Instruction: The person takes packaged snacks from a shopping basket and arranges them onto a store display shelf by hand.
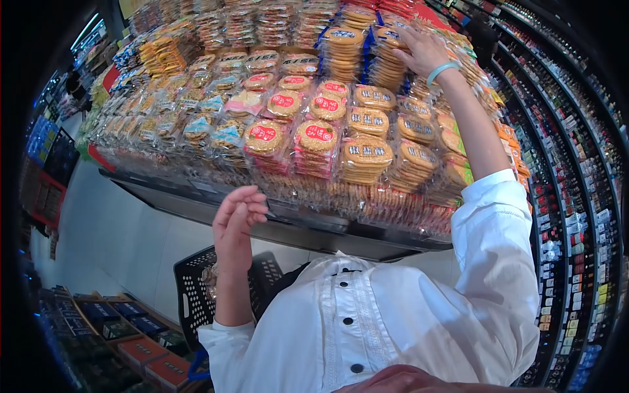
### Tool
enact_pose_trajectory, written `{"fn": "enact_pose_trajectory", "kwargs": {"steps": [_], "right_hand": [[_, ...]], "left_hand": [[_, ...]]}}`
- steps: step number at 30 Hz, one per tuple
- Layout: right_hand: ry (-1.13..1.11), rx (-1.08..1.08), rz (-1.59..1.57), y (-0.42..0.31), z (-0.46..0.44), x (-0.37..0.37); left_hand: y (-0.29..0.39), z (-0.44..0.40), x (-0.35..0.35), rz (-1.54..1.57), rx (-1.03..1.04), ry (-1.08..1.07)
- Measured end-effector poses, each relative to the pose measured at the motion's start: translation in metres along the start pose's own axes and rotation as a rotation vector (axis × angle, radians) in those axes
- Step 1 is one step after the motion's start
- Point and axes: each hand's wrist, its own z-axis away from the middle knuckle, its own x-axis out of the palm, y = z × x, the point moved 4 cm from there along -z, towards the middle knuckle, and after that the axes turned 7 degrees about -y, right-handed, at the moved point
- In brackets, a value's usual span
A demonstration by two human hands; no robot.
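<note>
My right hand (pixel 422 51) reaches to the back of the display, its fingers over a stack of round biscuits in blue-edged packs (pixel 389 59); whether they grip a pack I cannot make out. A pale green bangle (pixel 443 72) circles that wrist. My left hand (pixel 240 213) hangs in front of the display's near edge, fingers loosely curled and apart, holding nothing. Between the hands lie stacked packs with red round labels (pixel 316 138) and packs of oval biscuits with dark lettering (pixel 367 152).
A black perforated basket (pixel 192 298) is beside my left forearm, partly hidden. Tall shelves of small goods (pixel 576 229) curve along the right. Boxes (pixel 141 352) stand at the lower left. The display's dark edge (pixel 314 226) runs before my body.
</note>
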Motion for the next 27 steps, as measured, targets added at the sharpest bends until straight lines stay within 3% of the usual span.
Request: {"fn": "enact_pose_trajectory", "kwargs": {"steps": [4, 8, 10, 15, 18, 24, 27], "right_hand": [[0.104, -0.035, 0.023, -0.007, 0.012, -0.013], [0.196, -0.072, 0.058, -0.015, 0.019, -0.011], [0.203, -0.079, 0.033, -0.018, 0.018, -0.004], [0.103, -0.008, 0.004, -0.026, 0.019, -0.009], [0.086, -0.005, -0.005, -0.024, 0.018, -0.008], [0.180, -0.044, 0.005, -0.019, 0.017, -0.007], [0.029, -0.012, -0.068, -0.018, 0.014, -0.008]], "left_hand": [[0.053, -0.073, 0.024, -0.451, 0.046, -0.161], [0.052, -0.175, 0.043, -0.891, 0.175, -0.286], [0.042, -0.229, 0.049, -1.308, 0.310, -0.292], [-0.007, -0.315, 0.072, -1.437, 0.294, -0.309], [-0.026, -0.343, 0.082, -1.330, 0.351, -0.382], [-0.035, -0.361, 0.090, -1.269, 0.529, -0.330], [-0.032, -0.363, 0.094, -1.277, 0.516, -0.312]]}}
